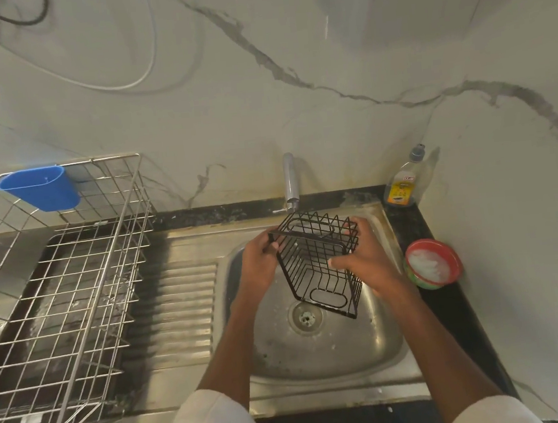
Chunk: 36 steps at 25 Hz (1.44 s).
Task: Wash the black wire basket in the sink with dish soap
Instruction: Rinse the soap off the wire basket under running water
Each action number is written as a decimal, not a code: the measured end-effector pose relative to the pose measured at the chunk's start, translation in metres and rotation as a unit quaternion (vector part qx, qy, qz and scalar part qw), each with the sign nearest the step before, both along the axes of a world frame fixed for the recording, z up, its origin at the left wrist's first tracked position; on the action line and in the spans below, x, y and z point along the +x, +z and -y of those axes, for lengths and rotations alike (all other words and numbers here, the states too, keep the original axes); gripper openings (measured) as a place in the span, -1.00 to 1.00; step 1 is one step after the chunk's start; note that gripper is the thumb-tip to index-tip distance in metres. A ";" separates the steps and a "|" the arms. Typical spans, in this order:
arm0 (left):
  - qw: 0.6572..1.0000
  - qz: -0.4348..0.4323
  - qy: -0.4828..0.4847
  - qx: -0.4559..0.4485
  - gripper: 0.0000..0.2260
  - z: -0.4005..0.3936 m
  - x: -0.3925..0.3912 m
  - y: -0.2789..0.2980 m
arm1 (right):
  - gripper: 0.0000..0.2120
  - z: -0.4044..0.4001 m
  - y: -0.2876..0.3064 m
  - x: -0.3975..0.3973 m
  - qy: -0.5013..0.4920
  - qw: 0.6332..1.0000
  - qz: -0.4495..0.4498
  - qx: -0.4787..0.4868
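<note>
Basket point(317, 262) over sink point(321, 362); rack point(56, 303) left

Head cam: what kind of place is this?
Most likely a home kitchen sink area: a steel sink with a tap, a wire dish rack on the drainboard, and a dish soap bottle on the dark counter against a marble-look wall.

A single wide-angle camera, worn on the head, looks forward and steeply down over a steel sink point(320, 355) from close above. The marble-patterned wall point(322, 51) fills the upper half of the view, its lines bowed by the lens; both forearms enter from the bottom edge.
</note>
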<state>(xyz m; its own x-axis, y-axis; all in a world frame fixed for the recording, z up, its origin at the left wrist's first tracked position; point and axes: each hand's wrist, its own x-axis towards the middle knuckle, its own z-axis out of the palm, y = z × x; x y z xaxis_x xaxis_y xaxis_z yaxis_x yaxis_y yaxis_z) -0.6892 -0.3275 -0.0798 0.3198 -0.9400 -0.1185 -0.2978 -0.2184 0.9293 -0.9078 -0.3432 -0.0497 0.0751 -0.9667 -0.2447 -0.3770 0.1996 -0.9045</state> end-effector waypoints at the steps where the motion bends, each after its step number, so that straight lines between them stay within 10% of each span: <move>1: 1.000 0.004 -0.009 0.000 -0.68 -0.003 0.004 0.001 | -0.06 0.001 -0.002 0.001 0.008 1.000 0.008 0.004; 36: 0.996 0.037 0.013 0.083 -0.22 -0.021 0.051 0.024 | -0.20 0.078 -0.025 0.068 0.116 0.978 0.131 0.116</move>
<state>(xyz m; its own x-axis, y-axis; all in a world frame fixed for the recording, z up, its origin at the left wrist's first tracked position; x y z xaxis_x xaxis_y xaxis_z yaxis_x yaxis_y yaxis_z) -0.6385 -0.3069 -0.0554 0.3582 -0.9004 -0.2469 -0.3561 -0.3762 0.8554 -0.8395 -0.4207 -0.0750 0.3752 -0.8372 -0.3980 -0.1974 0.3473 -0.9167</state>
